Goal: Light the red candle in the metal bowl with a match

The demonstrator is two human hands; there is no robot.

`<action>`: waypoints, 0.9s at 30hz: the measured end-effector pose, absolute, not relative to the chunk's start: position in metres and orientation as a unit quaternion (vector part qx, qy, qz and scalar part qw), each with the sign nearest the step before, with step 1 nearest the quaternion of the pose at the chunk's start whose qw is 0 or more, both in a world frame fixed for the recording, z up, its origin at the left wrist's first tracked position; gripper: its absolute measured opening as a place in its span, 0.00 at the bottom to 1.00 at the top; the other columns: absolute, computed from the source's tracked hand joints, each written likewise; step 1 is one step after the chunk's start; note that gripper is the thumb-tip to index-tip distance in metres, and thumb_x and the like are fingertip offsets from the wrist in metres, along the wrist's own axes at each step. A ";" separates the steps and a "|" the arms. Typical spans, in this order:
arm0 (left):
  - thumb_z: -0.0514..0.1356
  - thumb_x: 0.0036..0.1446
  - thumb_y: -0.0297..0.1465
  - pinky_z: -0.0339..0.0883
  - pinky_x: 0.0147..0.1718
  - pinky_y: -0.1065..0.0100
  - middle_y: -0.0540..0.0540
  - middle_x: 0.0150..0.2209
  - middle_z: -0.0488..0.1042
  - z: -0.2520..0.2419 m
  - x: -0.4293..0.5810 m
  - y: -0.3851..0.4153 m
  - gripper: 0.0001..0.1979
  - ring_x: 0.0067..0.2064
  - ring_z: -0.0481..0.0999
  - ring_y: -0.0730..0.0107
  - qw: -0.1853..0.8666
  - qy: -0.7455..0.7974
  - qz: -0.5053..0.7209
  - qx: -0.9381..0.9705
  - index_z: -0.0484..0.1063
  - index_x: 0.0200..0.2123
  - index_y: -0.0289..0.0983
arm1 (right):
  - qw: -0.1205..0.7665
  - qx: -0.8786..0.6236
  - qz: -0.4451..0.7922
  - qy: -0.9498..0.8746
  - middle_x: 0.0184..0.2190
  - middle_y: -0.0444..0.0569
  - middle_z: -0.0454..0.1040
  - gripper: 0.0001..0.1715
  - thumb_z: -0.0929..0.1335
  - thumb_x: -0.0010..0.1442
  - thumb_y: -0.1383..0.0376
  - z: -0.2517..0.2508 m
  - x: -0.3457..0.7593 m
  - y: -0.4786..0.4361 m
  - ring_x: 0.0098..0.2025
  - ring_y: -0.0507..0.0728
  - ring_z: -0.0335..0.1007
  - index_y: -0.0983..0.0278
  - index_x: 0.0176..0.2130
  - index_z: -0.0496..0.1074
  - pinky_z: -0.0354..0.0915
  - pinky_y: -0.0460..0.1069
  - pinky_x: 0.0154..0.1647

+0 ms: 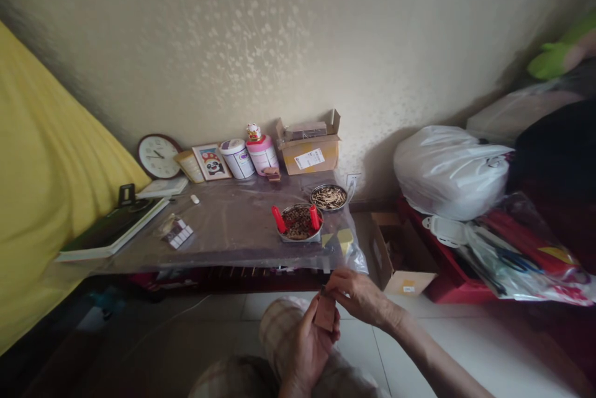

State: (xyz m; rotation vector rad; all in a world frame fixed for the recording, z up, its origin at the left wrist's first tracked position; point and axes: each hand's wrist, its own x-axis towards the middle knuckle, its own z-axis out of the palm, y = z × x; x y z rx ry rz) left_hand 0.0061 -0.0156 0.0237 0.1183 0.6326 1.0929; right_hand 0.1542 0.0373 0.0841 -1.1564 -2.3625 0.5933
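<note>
My left hand (307,342) is curled around a small reddish-brown box (325,311), held upright above my knee. My right hand (358,295) pinches the top of the same box with its fingertips. Both hands hover just in front of the low table's (223,230) front edge. On the table stands a metal dish (298,224) of dark small pieces with two red handles sticking up from it. Behind that sits a second metal dish (328,197) filled with pale sticks.
Along the wall stand a clock (158,156), a framed picture (212,162), two tubs (251,157) and a cardboard box (311,151). A book (112,230) lies at the table's left. An open carton (400,255), a white bag (449,171) and a red crate fill the right floor.
</note>
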 end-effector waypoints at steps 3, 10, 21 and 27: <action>0.57 0.57 0.36 0.57 0.25 0.70 0.45 0.25 0.75 0.022 0.008 -0.014 0.12 0.24 0.69 0.72 0.809 0.300 0.501 0.063 0.73 0.35 0.32 | 0.139 -0.381 0.161 -0.900 0.34 0.47 0.75 0.13 0.63 0.61 0.72 0.096 0.155 0.041 0.37 0.53 0.70 0.62 0.34 0.76 0.64 0.45 0.36; 0.56 0.58 0.36 0.55 0.25 0.69 0.47 0.24 0.74 0.021 0.009 -0.015 0.12 0.22 0.68 0.73 0.817 0.305 0.484 0.070 0.73 0.35 0.33 | 0.077 -0.349 0.098 -0.929 0.32 0.48 0.75 0.14 0.63 0.62 0.72 0.105 0.154 0.043 0.34 0.53 0.69 0.63 0.30 0.76 0.60 0.45 0.30; 0.57 0.57 0.38 0.52 0.23 0.69 0.49 0.23 0.73 0.021 0.011 -0.013 0.12 0.22 0.67 0.73 0.814 0.300 0.490 0.086 0.71 0.38 0.36 | 0.047 -0.315 0.086 -0.944 0.34 0.48 0.73 0.10 0.63 0.63 0.70 0.103 0.155 0.049 0.34 0.52 0.69 0.65 0.33 0.73 0.61 0.45 0.32; 0.56 0.58 0.36 0.54 0.23 0.69 0.48 0.29 0.75 0.020 0.010 -0.014 0.17 0.24 0.70 0.72 0.799 0.299 0.512 0.100 0.65 0.51 0.40 | 0.072 -0.356 0.106 -0.926 0.32 0.50 0.73 0.08 0.62 0.59 0.74 0.105 0.162 0.050 0.31 0.53 0.69 0.67 0.35 0.71 0.62 0.46 0.31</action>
